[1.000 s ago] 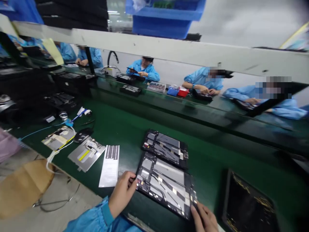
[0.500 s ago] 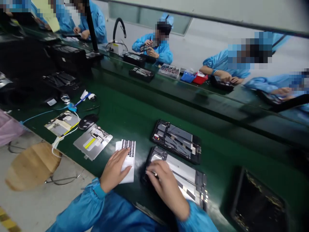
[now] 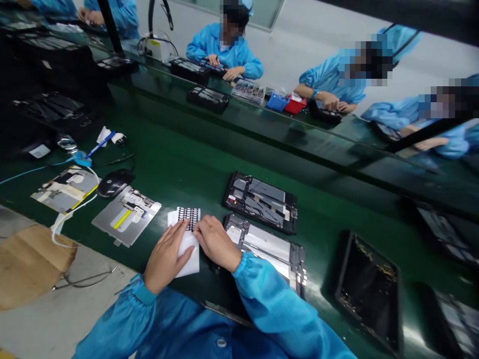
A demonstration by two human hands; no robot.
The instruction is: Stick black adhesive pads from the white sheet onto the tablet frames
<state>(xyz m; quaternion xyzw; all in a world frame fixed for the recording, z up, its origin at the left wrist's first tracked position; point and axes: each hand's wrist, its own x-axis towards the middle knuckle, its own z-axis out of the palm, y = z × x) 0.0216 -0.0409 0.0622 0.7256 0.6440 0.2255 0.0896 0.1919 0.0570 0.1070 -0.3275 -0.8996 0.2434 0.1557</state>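
Observation:
A white backing sheet (image 3: 187, 219) with rows of small black stickers lies on the green bench. My left hand (image 3: 164, 257) rests flat on its lower half, fingers stretched out. My right hand (image 3: 215, 242) reaches across to the sheet's right edge, fingertips curled down at the black stickers; whether it pinches one is hidden. Right of my hands lies an opened tablet chassis (image 3: 273, 249) with grey panels and black cables. A second opened chassis (image 3: 262, 202) sits just behind it.
A grey metal plate with a yellow strip (image 3: 125, 217), a black mouse (image 3: 114, 183) and another plate (image 3: 63, 189) lie to the left. Dark tablets (image 3: 368, 289) sit at the right. Several people in blue coats work across the raised green belt (image 3: 262, 124).
My left hand left the chassis corner and settled on the sticker sheet. My right hand moved from the chassis' right edge across to the sheet. The view tilted downward.

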